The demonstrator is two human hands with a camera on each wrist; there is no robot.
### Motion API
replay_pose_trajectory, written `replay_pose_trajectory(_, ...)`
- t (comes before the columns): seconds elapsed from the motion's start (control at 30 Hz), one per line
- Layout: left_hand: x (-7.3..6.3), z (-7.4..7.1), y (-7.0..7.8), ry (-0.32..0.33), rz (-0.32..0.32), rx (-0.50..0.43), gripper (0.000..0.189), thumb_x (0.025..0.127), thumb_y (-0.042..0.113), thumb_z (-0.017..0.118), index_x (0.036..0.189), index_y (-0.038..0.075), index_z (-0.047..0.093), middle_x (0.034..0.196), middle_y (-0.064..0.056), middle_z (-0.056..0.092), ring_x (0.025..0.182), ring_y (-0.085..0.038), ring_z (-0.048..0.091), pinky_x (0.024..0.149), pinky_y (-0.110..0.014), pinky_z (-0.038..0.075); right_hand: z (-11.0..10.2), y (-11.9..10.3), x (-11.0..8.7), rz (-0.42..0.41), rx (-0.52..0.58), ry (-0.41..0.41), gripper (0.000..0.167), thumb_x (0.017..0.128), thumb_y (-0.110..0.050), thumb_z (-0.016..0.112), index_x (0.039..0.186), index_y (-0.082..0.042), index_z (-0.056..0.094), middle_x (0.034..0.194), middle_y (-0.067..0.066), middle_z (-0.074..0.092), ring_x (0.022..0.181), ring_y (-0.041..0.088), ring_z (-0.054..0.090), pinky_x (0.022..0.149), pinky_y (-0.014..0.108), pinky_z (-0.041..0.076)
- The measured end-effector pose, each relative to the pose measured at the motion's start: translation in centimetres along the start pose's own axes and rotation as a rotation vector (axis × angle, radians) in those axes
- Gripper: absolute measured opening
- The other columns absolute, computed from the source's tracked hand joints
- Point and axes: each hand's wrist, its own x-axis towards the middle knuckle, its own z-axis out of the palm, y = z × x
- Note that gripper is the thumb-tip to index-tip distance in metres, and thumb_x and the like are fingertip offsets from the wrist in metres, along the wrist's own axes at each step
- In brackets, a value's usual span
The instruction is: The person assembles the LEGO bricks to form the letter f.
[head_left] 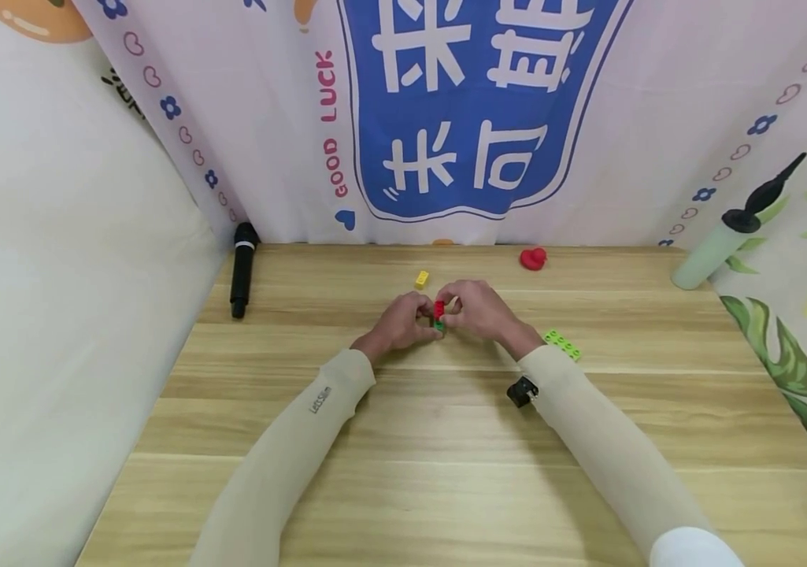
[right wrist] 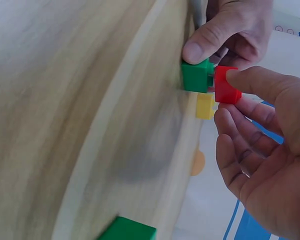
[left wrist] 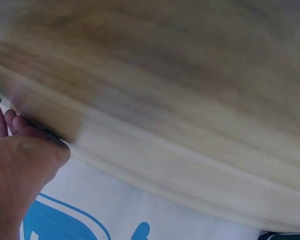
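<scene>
Lying well apart at upper left, the black microphone (head_left: 242,276) leaves you elbow room on the bench (head_left: 389,504). Near centre, your left hand (head_left: 403,324) pinches the green brick (right wrist: 193,78), thumb braced on it, likely to steady it. Next, the red brick (right wrist: 225,87) sits at its studded end, pinched by your right hand (head_left: 479,311), probably to line them up. Right of centre, the lime brick (head_left: 568,346) rests beside your sleeve (head_left: 594,417), outside your grip.
</scene>
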Motion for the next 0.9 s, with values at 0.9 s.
replay_pose_trajectory(0.9, 0.05, 0.07, -0.15, 0.018, 0.015, -0.006, 0.025, 0.090, 0.020, 0.090, 0.106, 0.007, 0.076, 0.110, -0.009, 0.071, 0.104, -0.023, 0.055, 0.098, -0.037, 0.048, 0.48, 0.30, -0.05, -0.052, 0.039, -0.018, 0.029, 0.091, -0.004, 0.080, 0.120, -0.005, 0.079, 0.113, 0.012, 0.080, 0.097, 0.021, 0.079, 0.085, 0.034, 0.064)
